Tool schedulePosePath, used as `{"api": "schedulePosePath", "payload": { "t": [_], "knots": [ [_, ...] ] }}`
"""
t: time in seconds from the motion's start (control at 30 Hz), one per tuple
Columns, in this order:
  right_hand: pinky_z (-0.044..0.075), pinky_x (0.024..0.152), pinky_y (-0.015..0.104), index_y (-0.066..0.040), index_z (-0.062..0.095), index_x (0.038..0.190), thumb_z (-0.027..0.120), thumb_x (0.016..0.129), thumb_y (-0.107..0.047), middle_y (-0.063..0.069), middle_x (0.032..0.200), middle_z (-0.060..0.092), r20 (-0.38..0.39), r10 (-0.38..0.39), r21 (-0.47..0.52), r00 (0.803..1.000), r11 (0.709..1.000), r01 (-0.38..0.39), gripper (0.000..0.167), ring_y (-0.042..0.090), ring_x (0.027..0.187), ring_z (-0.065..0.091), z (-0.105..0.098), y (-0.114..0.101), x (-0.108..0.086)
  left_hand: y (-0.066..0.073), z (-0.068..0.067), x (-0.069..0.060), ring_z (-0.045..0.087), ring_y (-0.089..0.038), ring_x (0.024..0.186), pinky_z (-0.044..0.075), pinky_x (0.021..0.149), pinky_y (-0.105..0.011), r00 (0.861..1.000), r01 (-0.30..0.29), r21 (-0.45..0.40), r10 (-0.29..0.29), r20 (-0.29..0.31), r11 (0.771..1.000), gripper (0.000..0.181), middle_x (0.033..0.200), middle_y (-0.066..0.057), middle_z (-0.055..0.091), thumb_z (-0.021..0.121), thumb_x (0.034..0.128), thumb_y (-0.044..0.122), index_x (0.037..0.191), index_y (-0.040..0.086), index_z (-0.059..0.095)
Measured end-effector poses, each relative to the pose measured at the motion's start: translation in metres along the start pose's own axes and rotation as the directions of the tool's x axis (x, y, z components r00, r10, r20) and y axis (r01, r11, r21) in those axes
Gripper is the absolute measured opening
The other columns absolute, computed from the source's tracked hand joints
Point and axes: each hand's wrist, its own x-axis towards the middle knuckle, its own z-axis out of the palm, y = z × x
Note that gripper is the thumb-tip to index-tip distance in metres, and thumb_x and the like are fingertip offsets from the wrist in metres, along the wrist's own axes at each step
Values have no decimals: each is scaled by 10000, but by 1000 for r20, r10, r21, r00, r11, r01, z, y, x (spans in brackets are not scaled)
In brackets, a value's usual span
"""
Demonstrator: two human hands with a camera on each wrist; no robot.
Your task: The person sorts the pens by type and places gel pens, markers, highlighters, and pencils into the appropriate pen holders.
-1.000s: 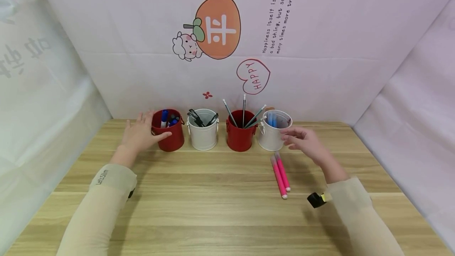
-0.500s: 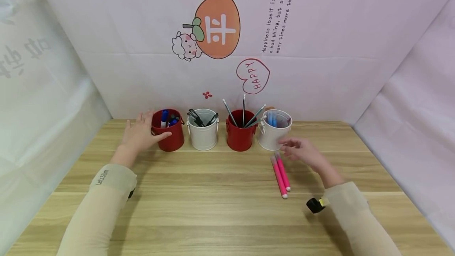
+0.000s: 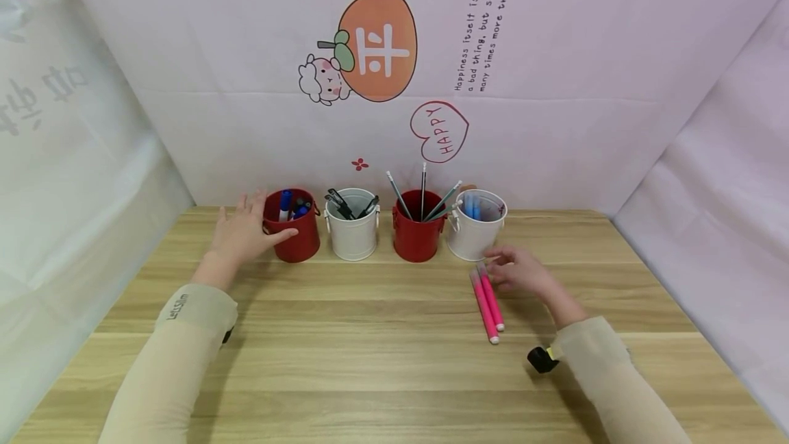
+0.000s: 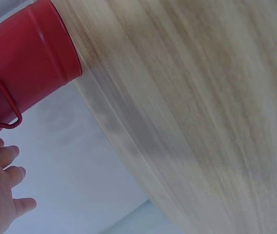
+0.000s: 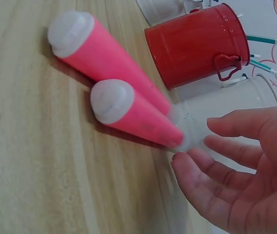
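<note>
In the head view my left hand [image 3: 243, 228] is spread against the left red bucket [image 3: 296, 242], its thumb across the bucket's front. This bucket [image 4: 26, 58] and several spread fingers [image 4: 16, 175] appear in the left wrist view. Two pink markers [image 3: 483, 307] lie side by side on the table in front of the right white bucket [image 3: 471, 238]. Just beside their far ends is my right hand [image 3: 520, 269], with nothing in its grasp. The right wrist view has its fingers [image 5: 206, 190] parted near the pink marker [image 5: 140, 119]; whether they touch it, I cannot tell.
Between the outer buckets stand a white bucket [image 3: 353, 242] with black pens and a red bucket [image 3: 416, 242] with several pencils. The left red bucket contains blue-capped markers; the right white one contains blue markers. A printed cloth [image 3: 246, 136] rises behind the wooden table [image 3: 345, 362].
My right hand has come down from the right white bucket's side toward the far ends of the pink markers. The left hand has stayed in place at the red bucket.
</note>
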Motion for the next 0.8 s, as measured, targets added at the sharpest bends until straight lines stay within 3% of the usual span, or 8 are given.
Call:
{"api": "schedulePosePath", "payload": {
  "t": [0.37, 0.6, 0.8],
  "knots": [
    [630, 709, 382, 178, 422, 1395, 563, 1008, -36, 255, 1118, 556, 22, 77, 1, 997, 997, -77, 464, 183, 802, 616, 3, -2, 5, 0, -1, 1, 119, -533, 1501, 30, 1158, -738, 1000, 3, -2, -3, 3, 1000, 1184, 1621, -346, 191, 516, 877, 808, 1618, -26, 119],
    [631, 707, 399, 159, 421, 1413, 617, 895, 39, 276, 1148, 532, 41, 109, -44, 993, 993, -108, 567, 212, 818, 617, 5, -1, 6, 0, 0, 1, 126, -539, 1496, 48, 1149, -752, 1000, -3, -7, 3, -2, 1000, 1168, 1619, -344, 201, 535, 881, 788, 1620, -14, 120],
    [630, 683, 390, 145, 449, 1412, 721, 867, 25, 281, 1151, 532, 47, 105, -116, 993, 988, -99, 620, 221, 792, 639, 7, -3, 5, 0, 1, 1, 134, -543, 1493, 67, 1147, -757, 1000, -1, -13, 1, -2, 1000, 1152, 1615, -345, 209, 549, 885, 769, 1617, -15, 129]
  ]
}}
